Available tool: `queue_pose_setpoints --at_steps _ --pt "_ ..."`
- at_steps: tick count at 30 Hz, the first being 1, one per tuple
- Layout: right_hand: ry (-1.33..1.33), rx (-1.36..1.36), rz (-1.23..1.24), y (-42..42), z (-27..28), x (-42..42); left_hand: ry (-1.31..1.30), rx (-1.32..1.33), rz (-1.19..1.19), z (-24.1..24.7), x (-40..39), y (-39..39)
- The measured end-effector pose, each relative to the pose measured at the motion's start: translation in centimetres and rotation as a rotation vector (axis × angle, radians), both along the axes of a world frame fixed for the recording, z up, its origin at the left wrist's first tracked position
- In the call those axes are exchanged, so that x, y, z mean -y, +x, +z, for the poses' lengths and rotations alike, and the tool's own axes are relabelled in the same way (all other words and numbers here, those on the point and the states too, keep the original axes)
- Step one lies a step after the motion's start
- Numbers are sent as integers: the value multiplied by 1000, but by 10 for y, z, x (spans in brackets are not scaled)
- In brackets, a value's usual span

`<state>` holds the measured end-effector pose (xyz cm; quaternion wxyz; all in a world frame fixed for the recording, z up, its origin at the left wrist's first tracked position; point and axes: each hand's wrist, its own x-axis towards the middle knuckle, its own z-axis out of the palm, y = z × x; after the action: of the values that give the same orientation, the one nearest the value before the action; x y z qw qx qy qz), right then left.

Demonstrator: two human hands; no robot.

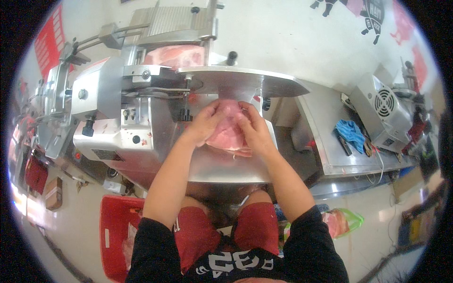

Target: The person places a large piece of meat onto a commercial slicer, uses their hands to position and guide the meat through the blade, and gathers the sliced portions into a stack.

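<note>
A stack of thin pink meat slices [226, 136] lies on the metal tray [219, 173] of a meat slicer [102, 88]. My left hand [207, 122] cups the stack from its left side, thumb over the top. On the opposite side my right hand [255, 127] wraps round it, fingers curled at the far end. Both palms press against the meat, and the underside of the stack is hidden. Just beyond my hands spans the slicer's metal guard plate [244, 81]. Behind that plate a larger block of raw meat [175, 56] rests in the slicer's carriage.
To the right, a steel table [339, 166] bears a blue cloth [350, 134] and a grey machine with a vent [382, 109]. A red plastic crate [109, 233] stands on the floor at left. A green-rimmed bag of meat [338, 223] lies at right.
</note>
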<state>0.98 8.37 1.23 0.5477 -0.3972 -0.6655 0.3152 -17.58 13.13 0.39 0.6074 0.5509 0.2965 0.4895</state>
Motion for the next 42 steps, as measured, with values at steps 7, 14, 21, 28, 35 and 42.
queue_pose_setpoints --at_steps 7,14,21,28,35,42 --pt "-174 372 -312 13 -2 -15 492 -581 288 -4 -10 -21" --pt "388 589 -424 11 -10 -12 139 -189 355 -13 -24 -49" --pt "424 978 -61 -3 -29 -5 -423 1092 -218 11 -35 -45" --pt "315 988 -41 -3 -21 1 -362 994 -304 -13 -34 -59" --pt "21 184 73 -3 -15 -16 -133 304 81 -16 -28 -49" --pt "-6 -51 28 -1 -13 -23 283 -272 -5 11 6 -12"
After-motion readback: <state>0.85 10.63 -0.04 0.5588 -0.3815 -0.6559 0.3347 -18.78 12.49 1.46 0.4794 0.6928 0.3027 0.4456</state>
